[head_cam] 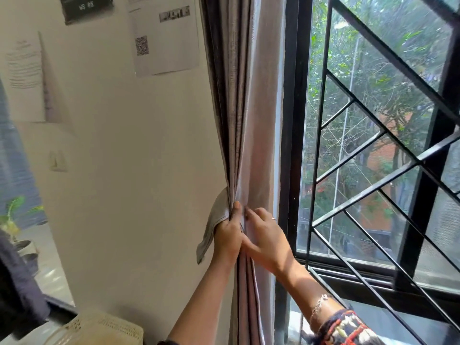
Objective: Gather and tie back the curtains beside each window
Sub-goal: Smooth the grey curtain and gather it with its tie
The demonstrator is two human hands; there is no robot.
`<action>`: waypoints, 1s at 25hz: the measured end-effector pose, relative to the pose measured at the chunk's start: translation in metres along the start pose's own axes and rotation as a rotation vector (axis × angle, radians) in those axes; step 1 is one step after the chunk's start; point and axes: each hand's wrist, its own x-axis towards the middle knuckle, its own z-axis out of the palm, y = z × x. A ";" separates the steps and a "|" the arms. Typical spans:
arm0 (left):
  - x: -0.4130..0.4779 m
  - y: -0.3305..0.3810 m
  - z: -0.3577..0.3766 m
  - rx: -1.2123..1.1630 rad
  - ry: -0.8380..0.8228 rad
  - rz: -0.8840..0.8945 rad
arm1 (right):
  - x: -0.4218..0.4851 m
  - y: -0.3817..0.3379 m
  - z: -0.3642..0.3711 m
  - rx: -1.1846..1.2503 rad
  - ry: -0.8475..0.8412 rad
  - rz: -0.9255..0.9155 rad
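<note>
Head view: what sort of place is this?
Probably an office: white printed notice with a QR code on the cream wall, black sign marked WS, grey curtain beside a black-barred window.

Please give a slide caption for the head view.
Left hand grips the gathered curtain and a grey band; right hand presses the curtain beside the window.
</note>
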 end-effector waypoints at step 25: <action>0.010 0.005 -0.023 -0.116 -0.255 -0.031 | 0.017 0.029 -0.014 0.323 0.499 0.263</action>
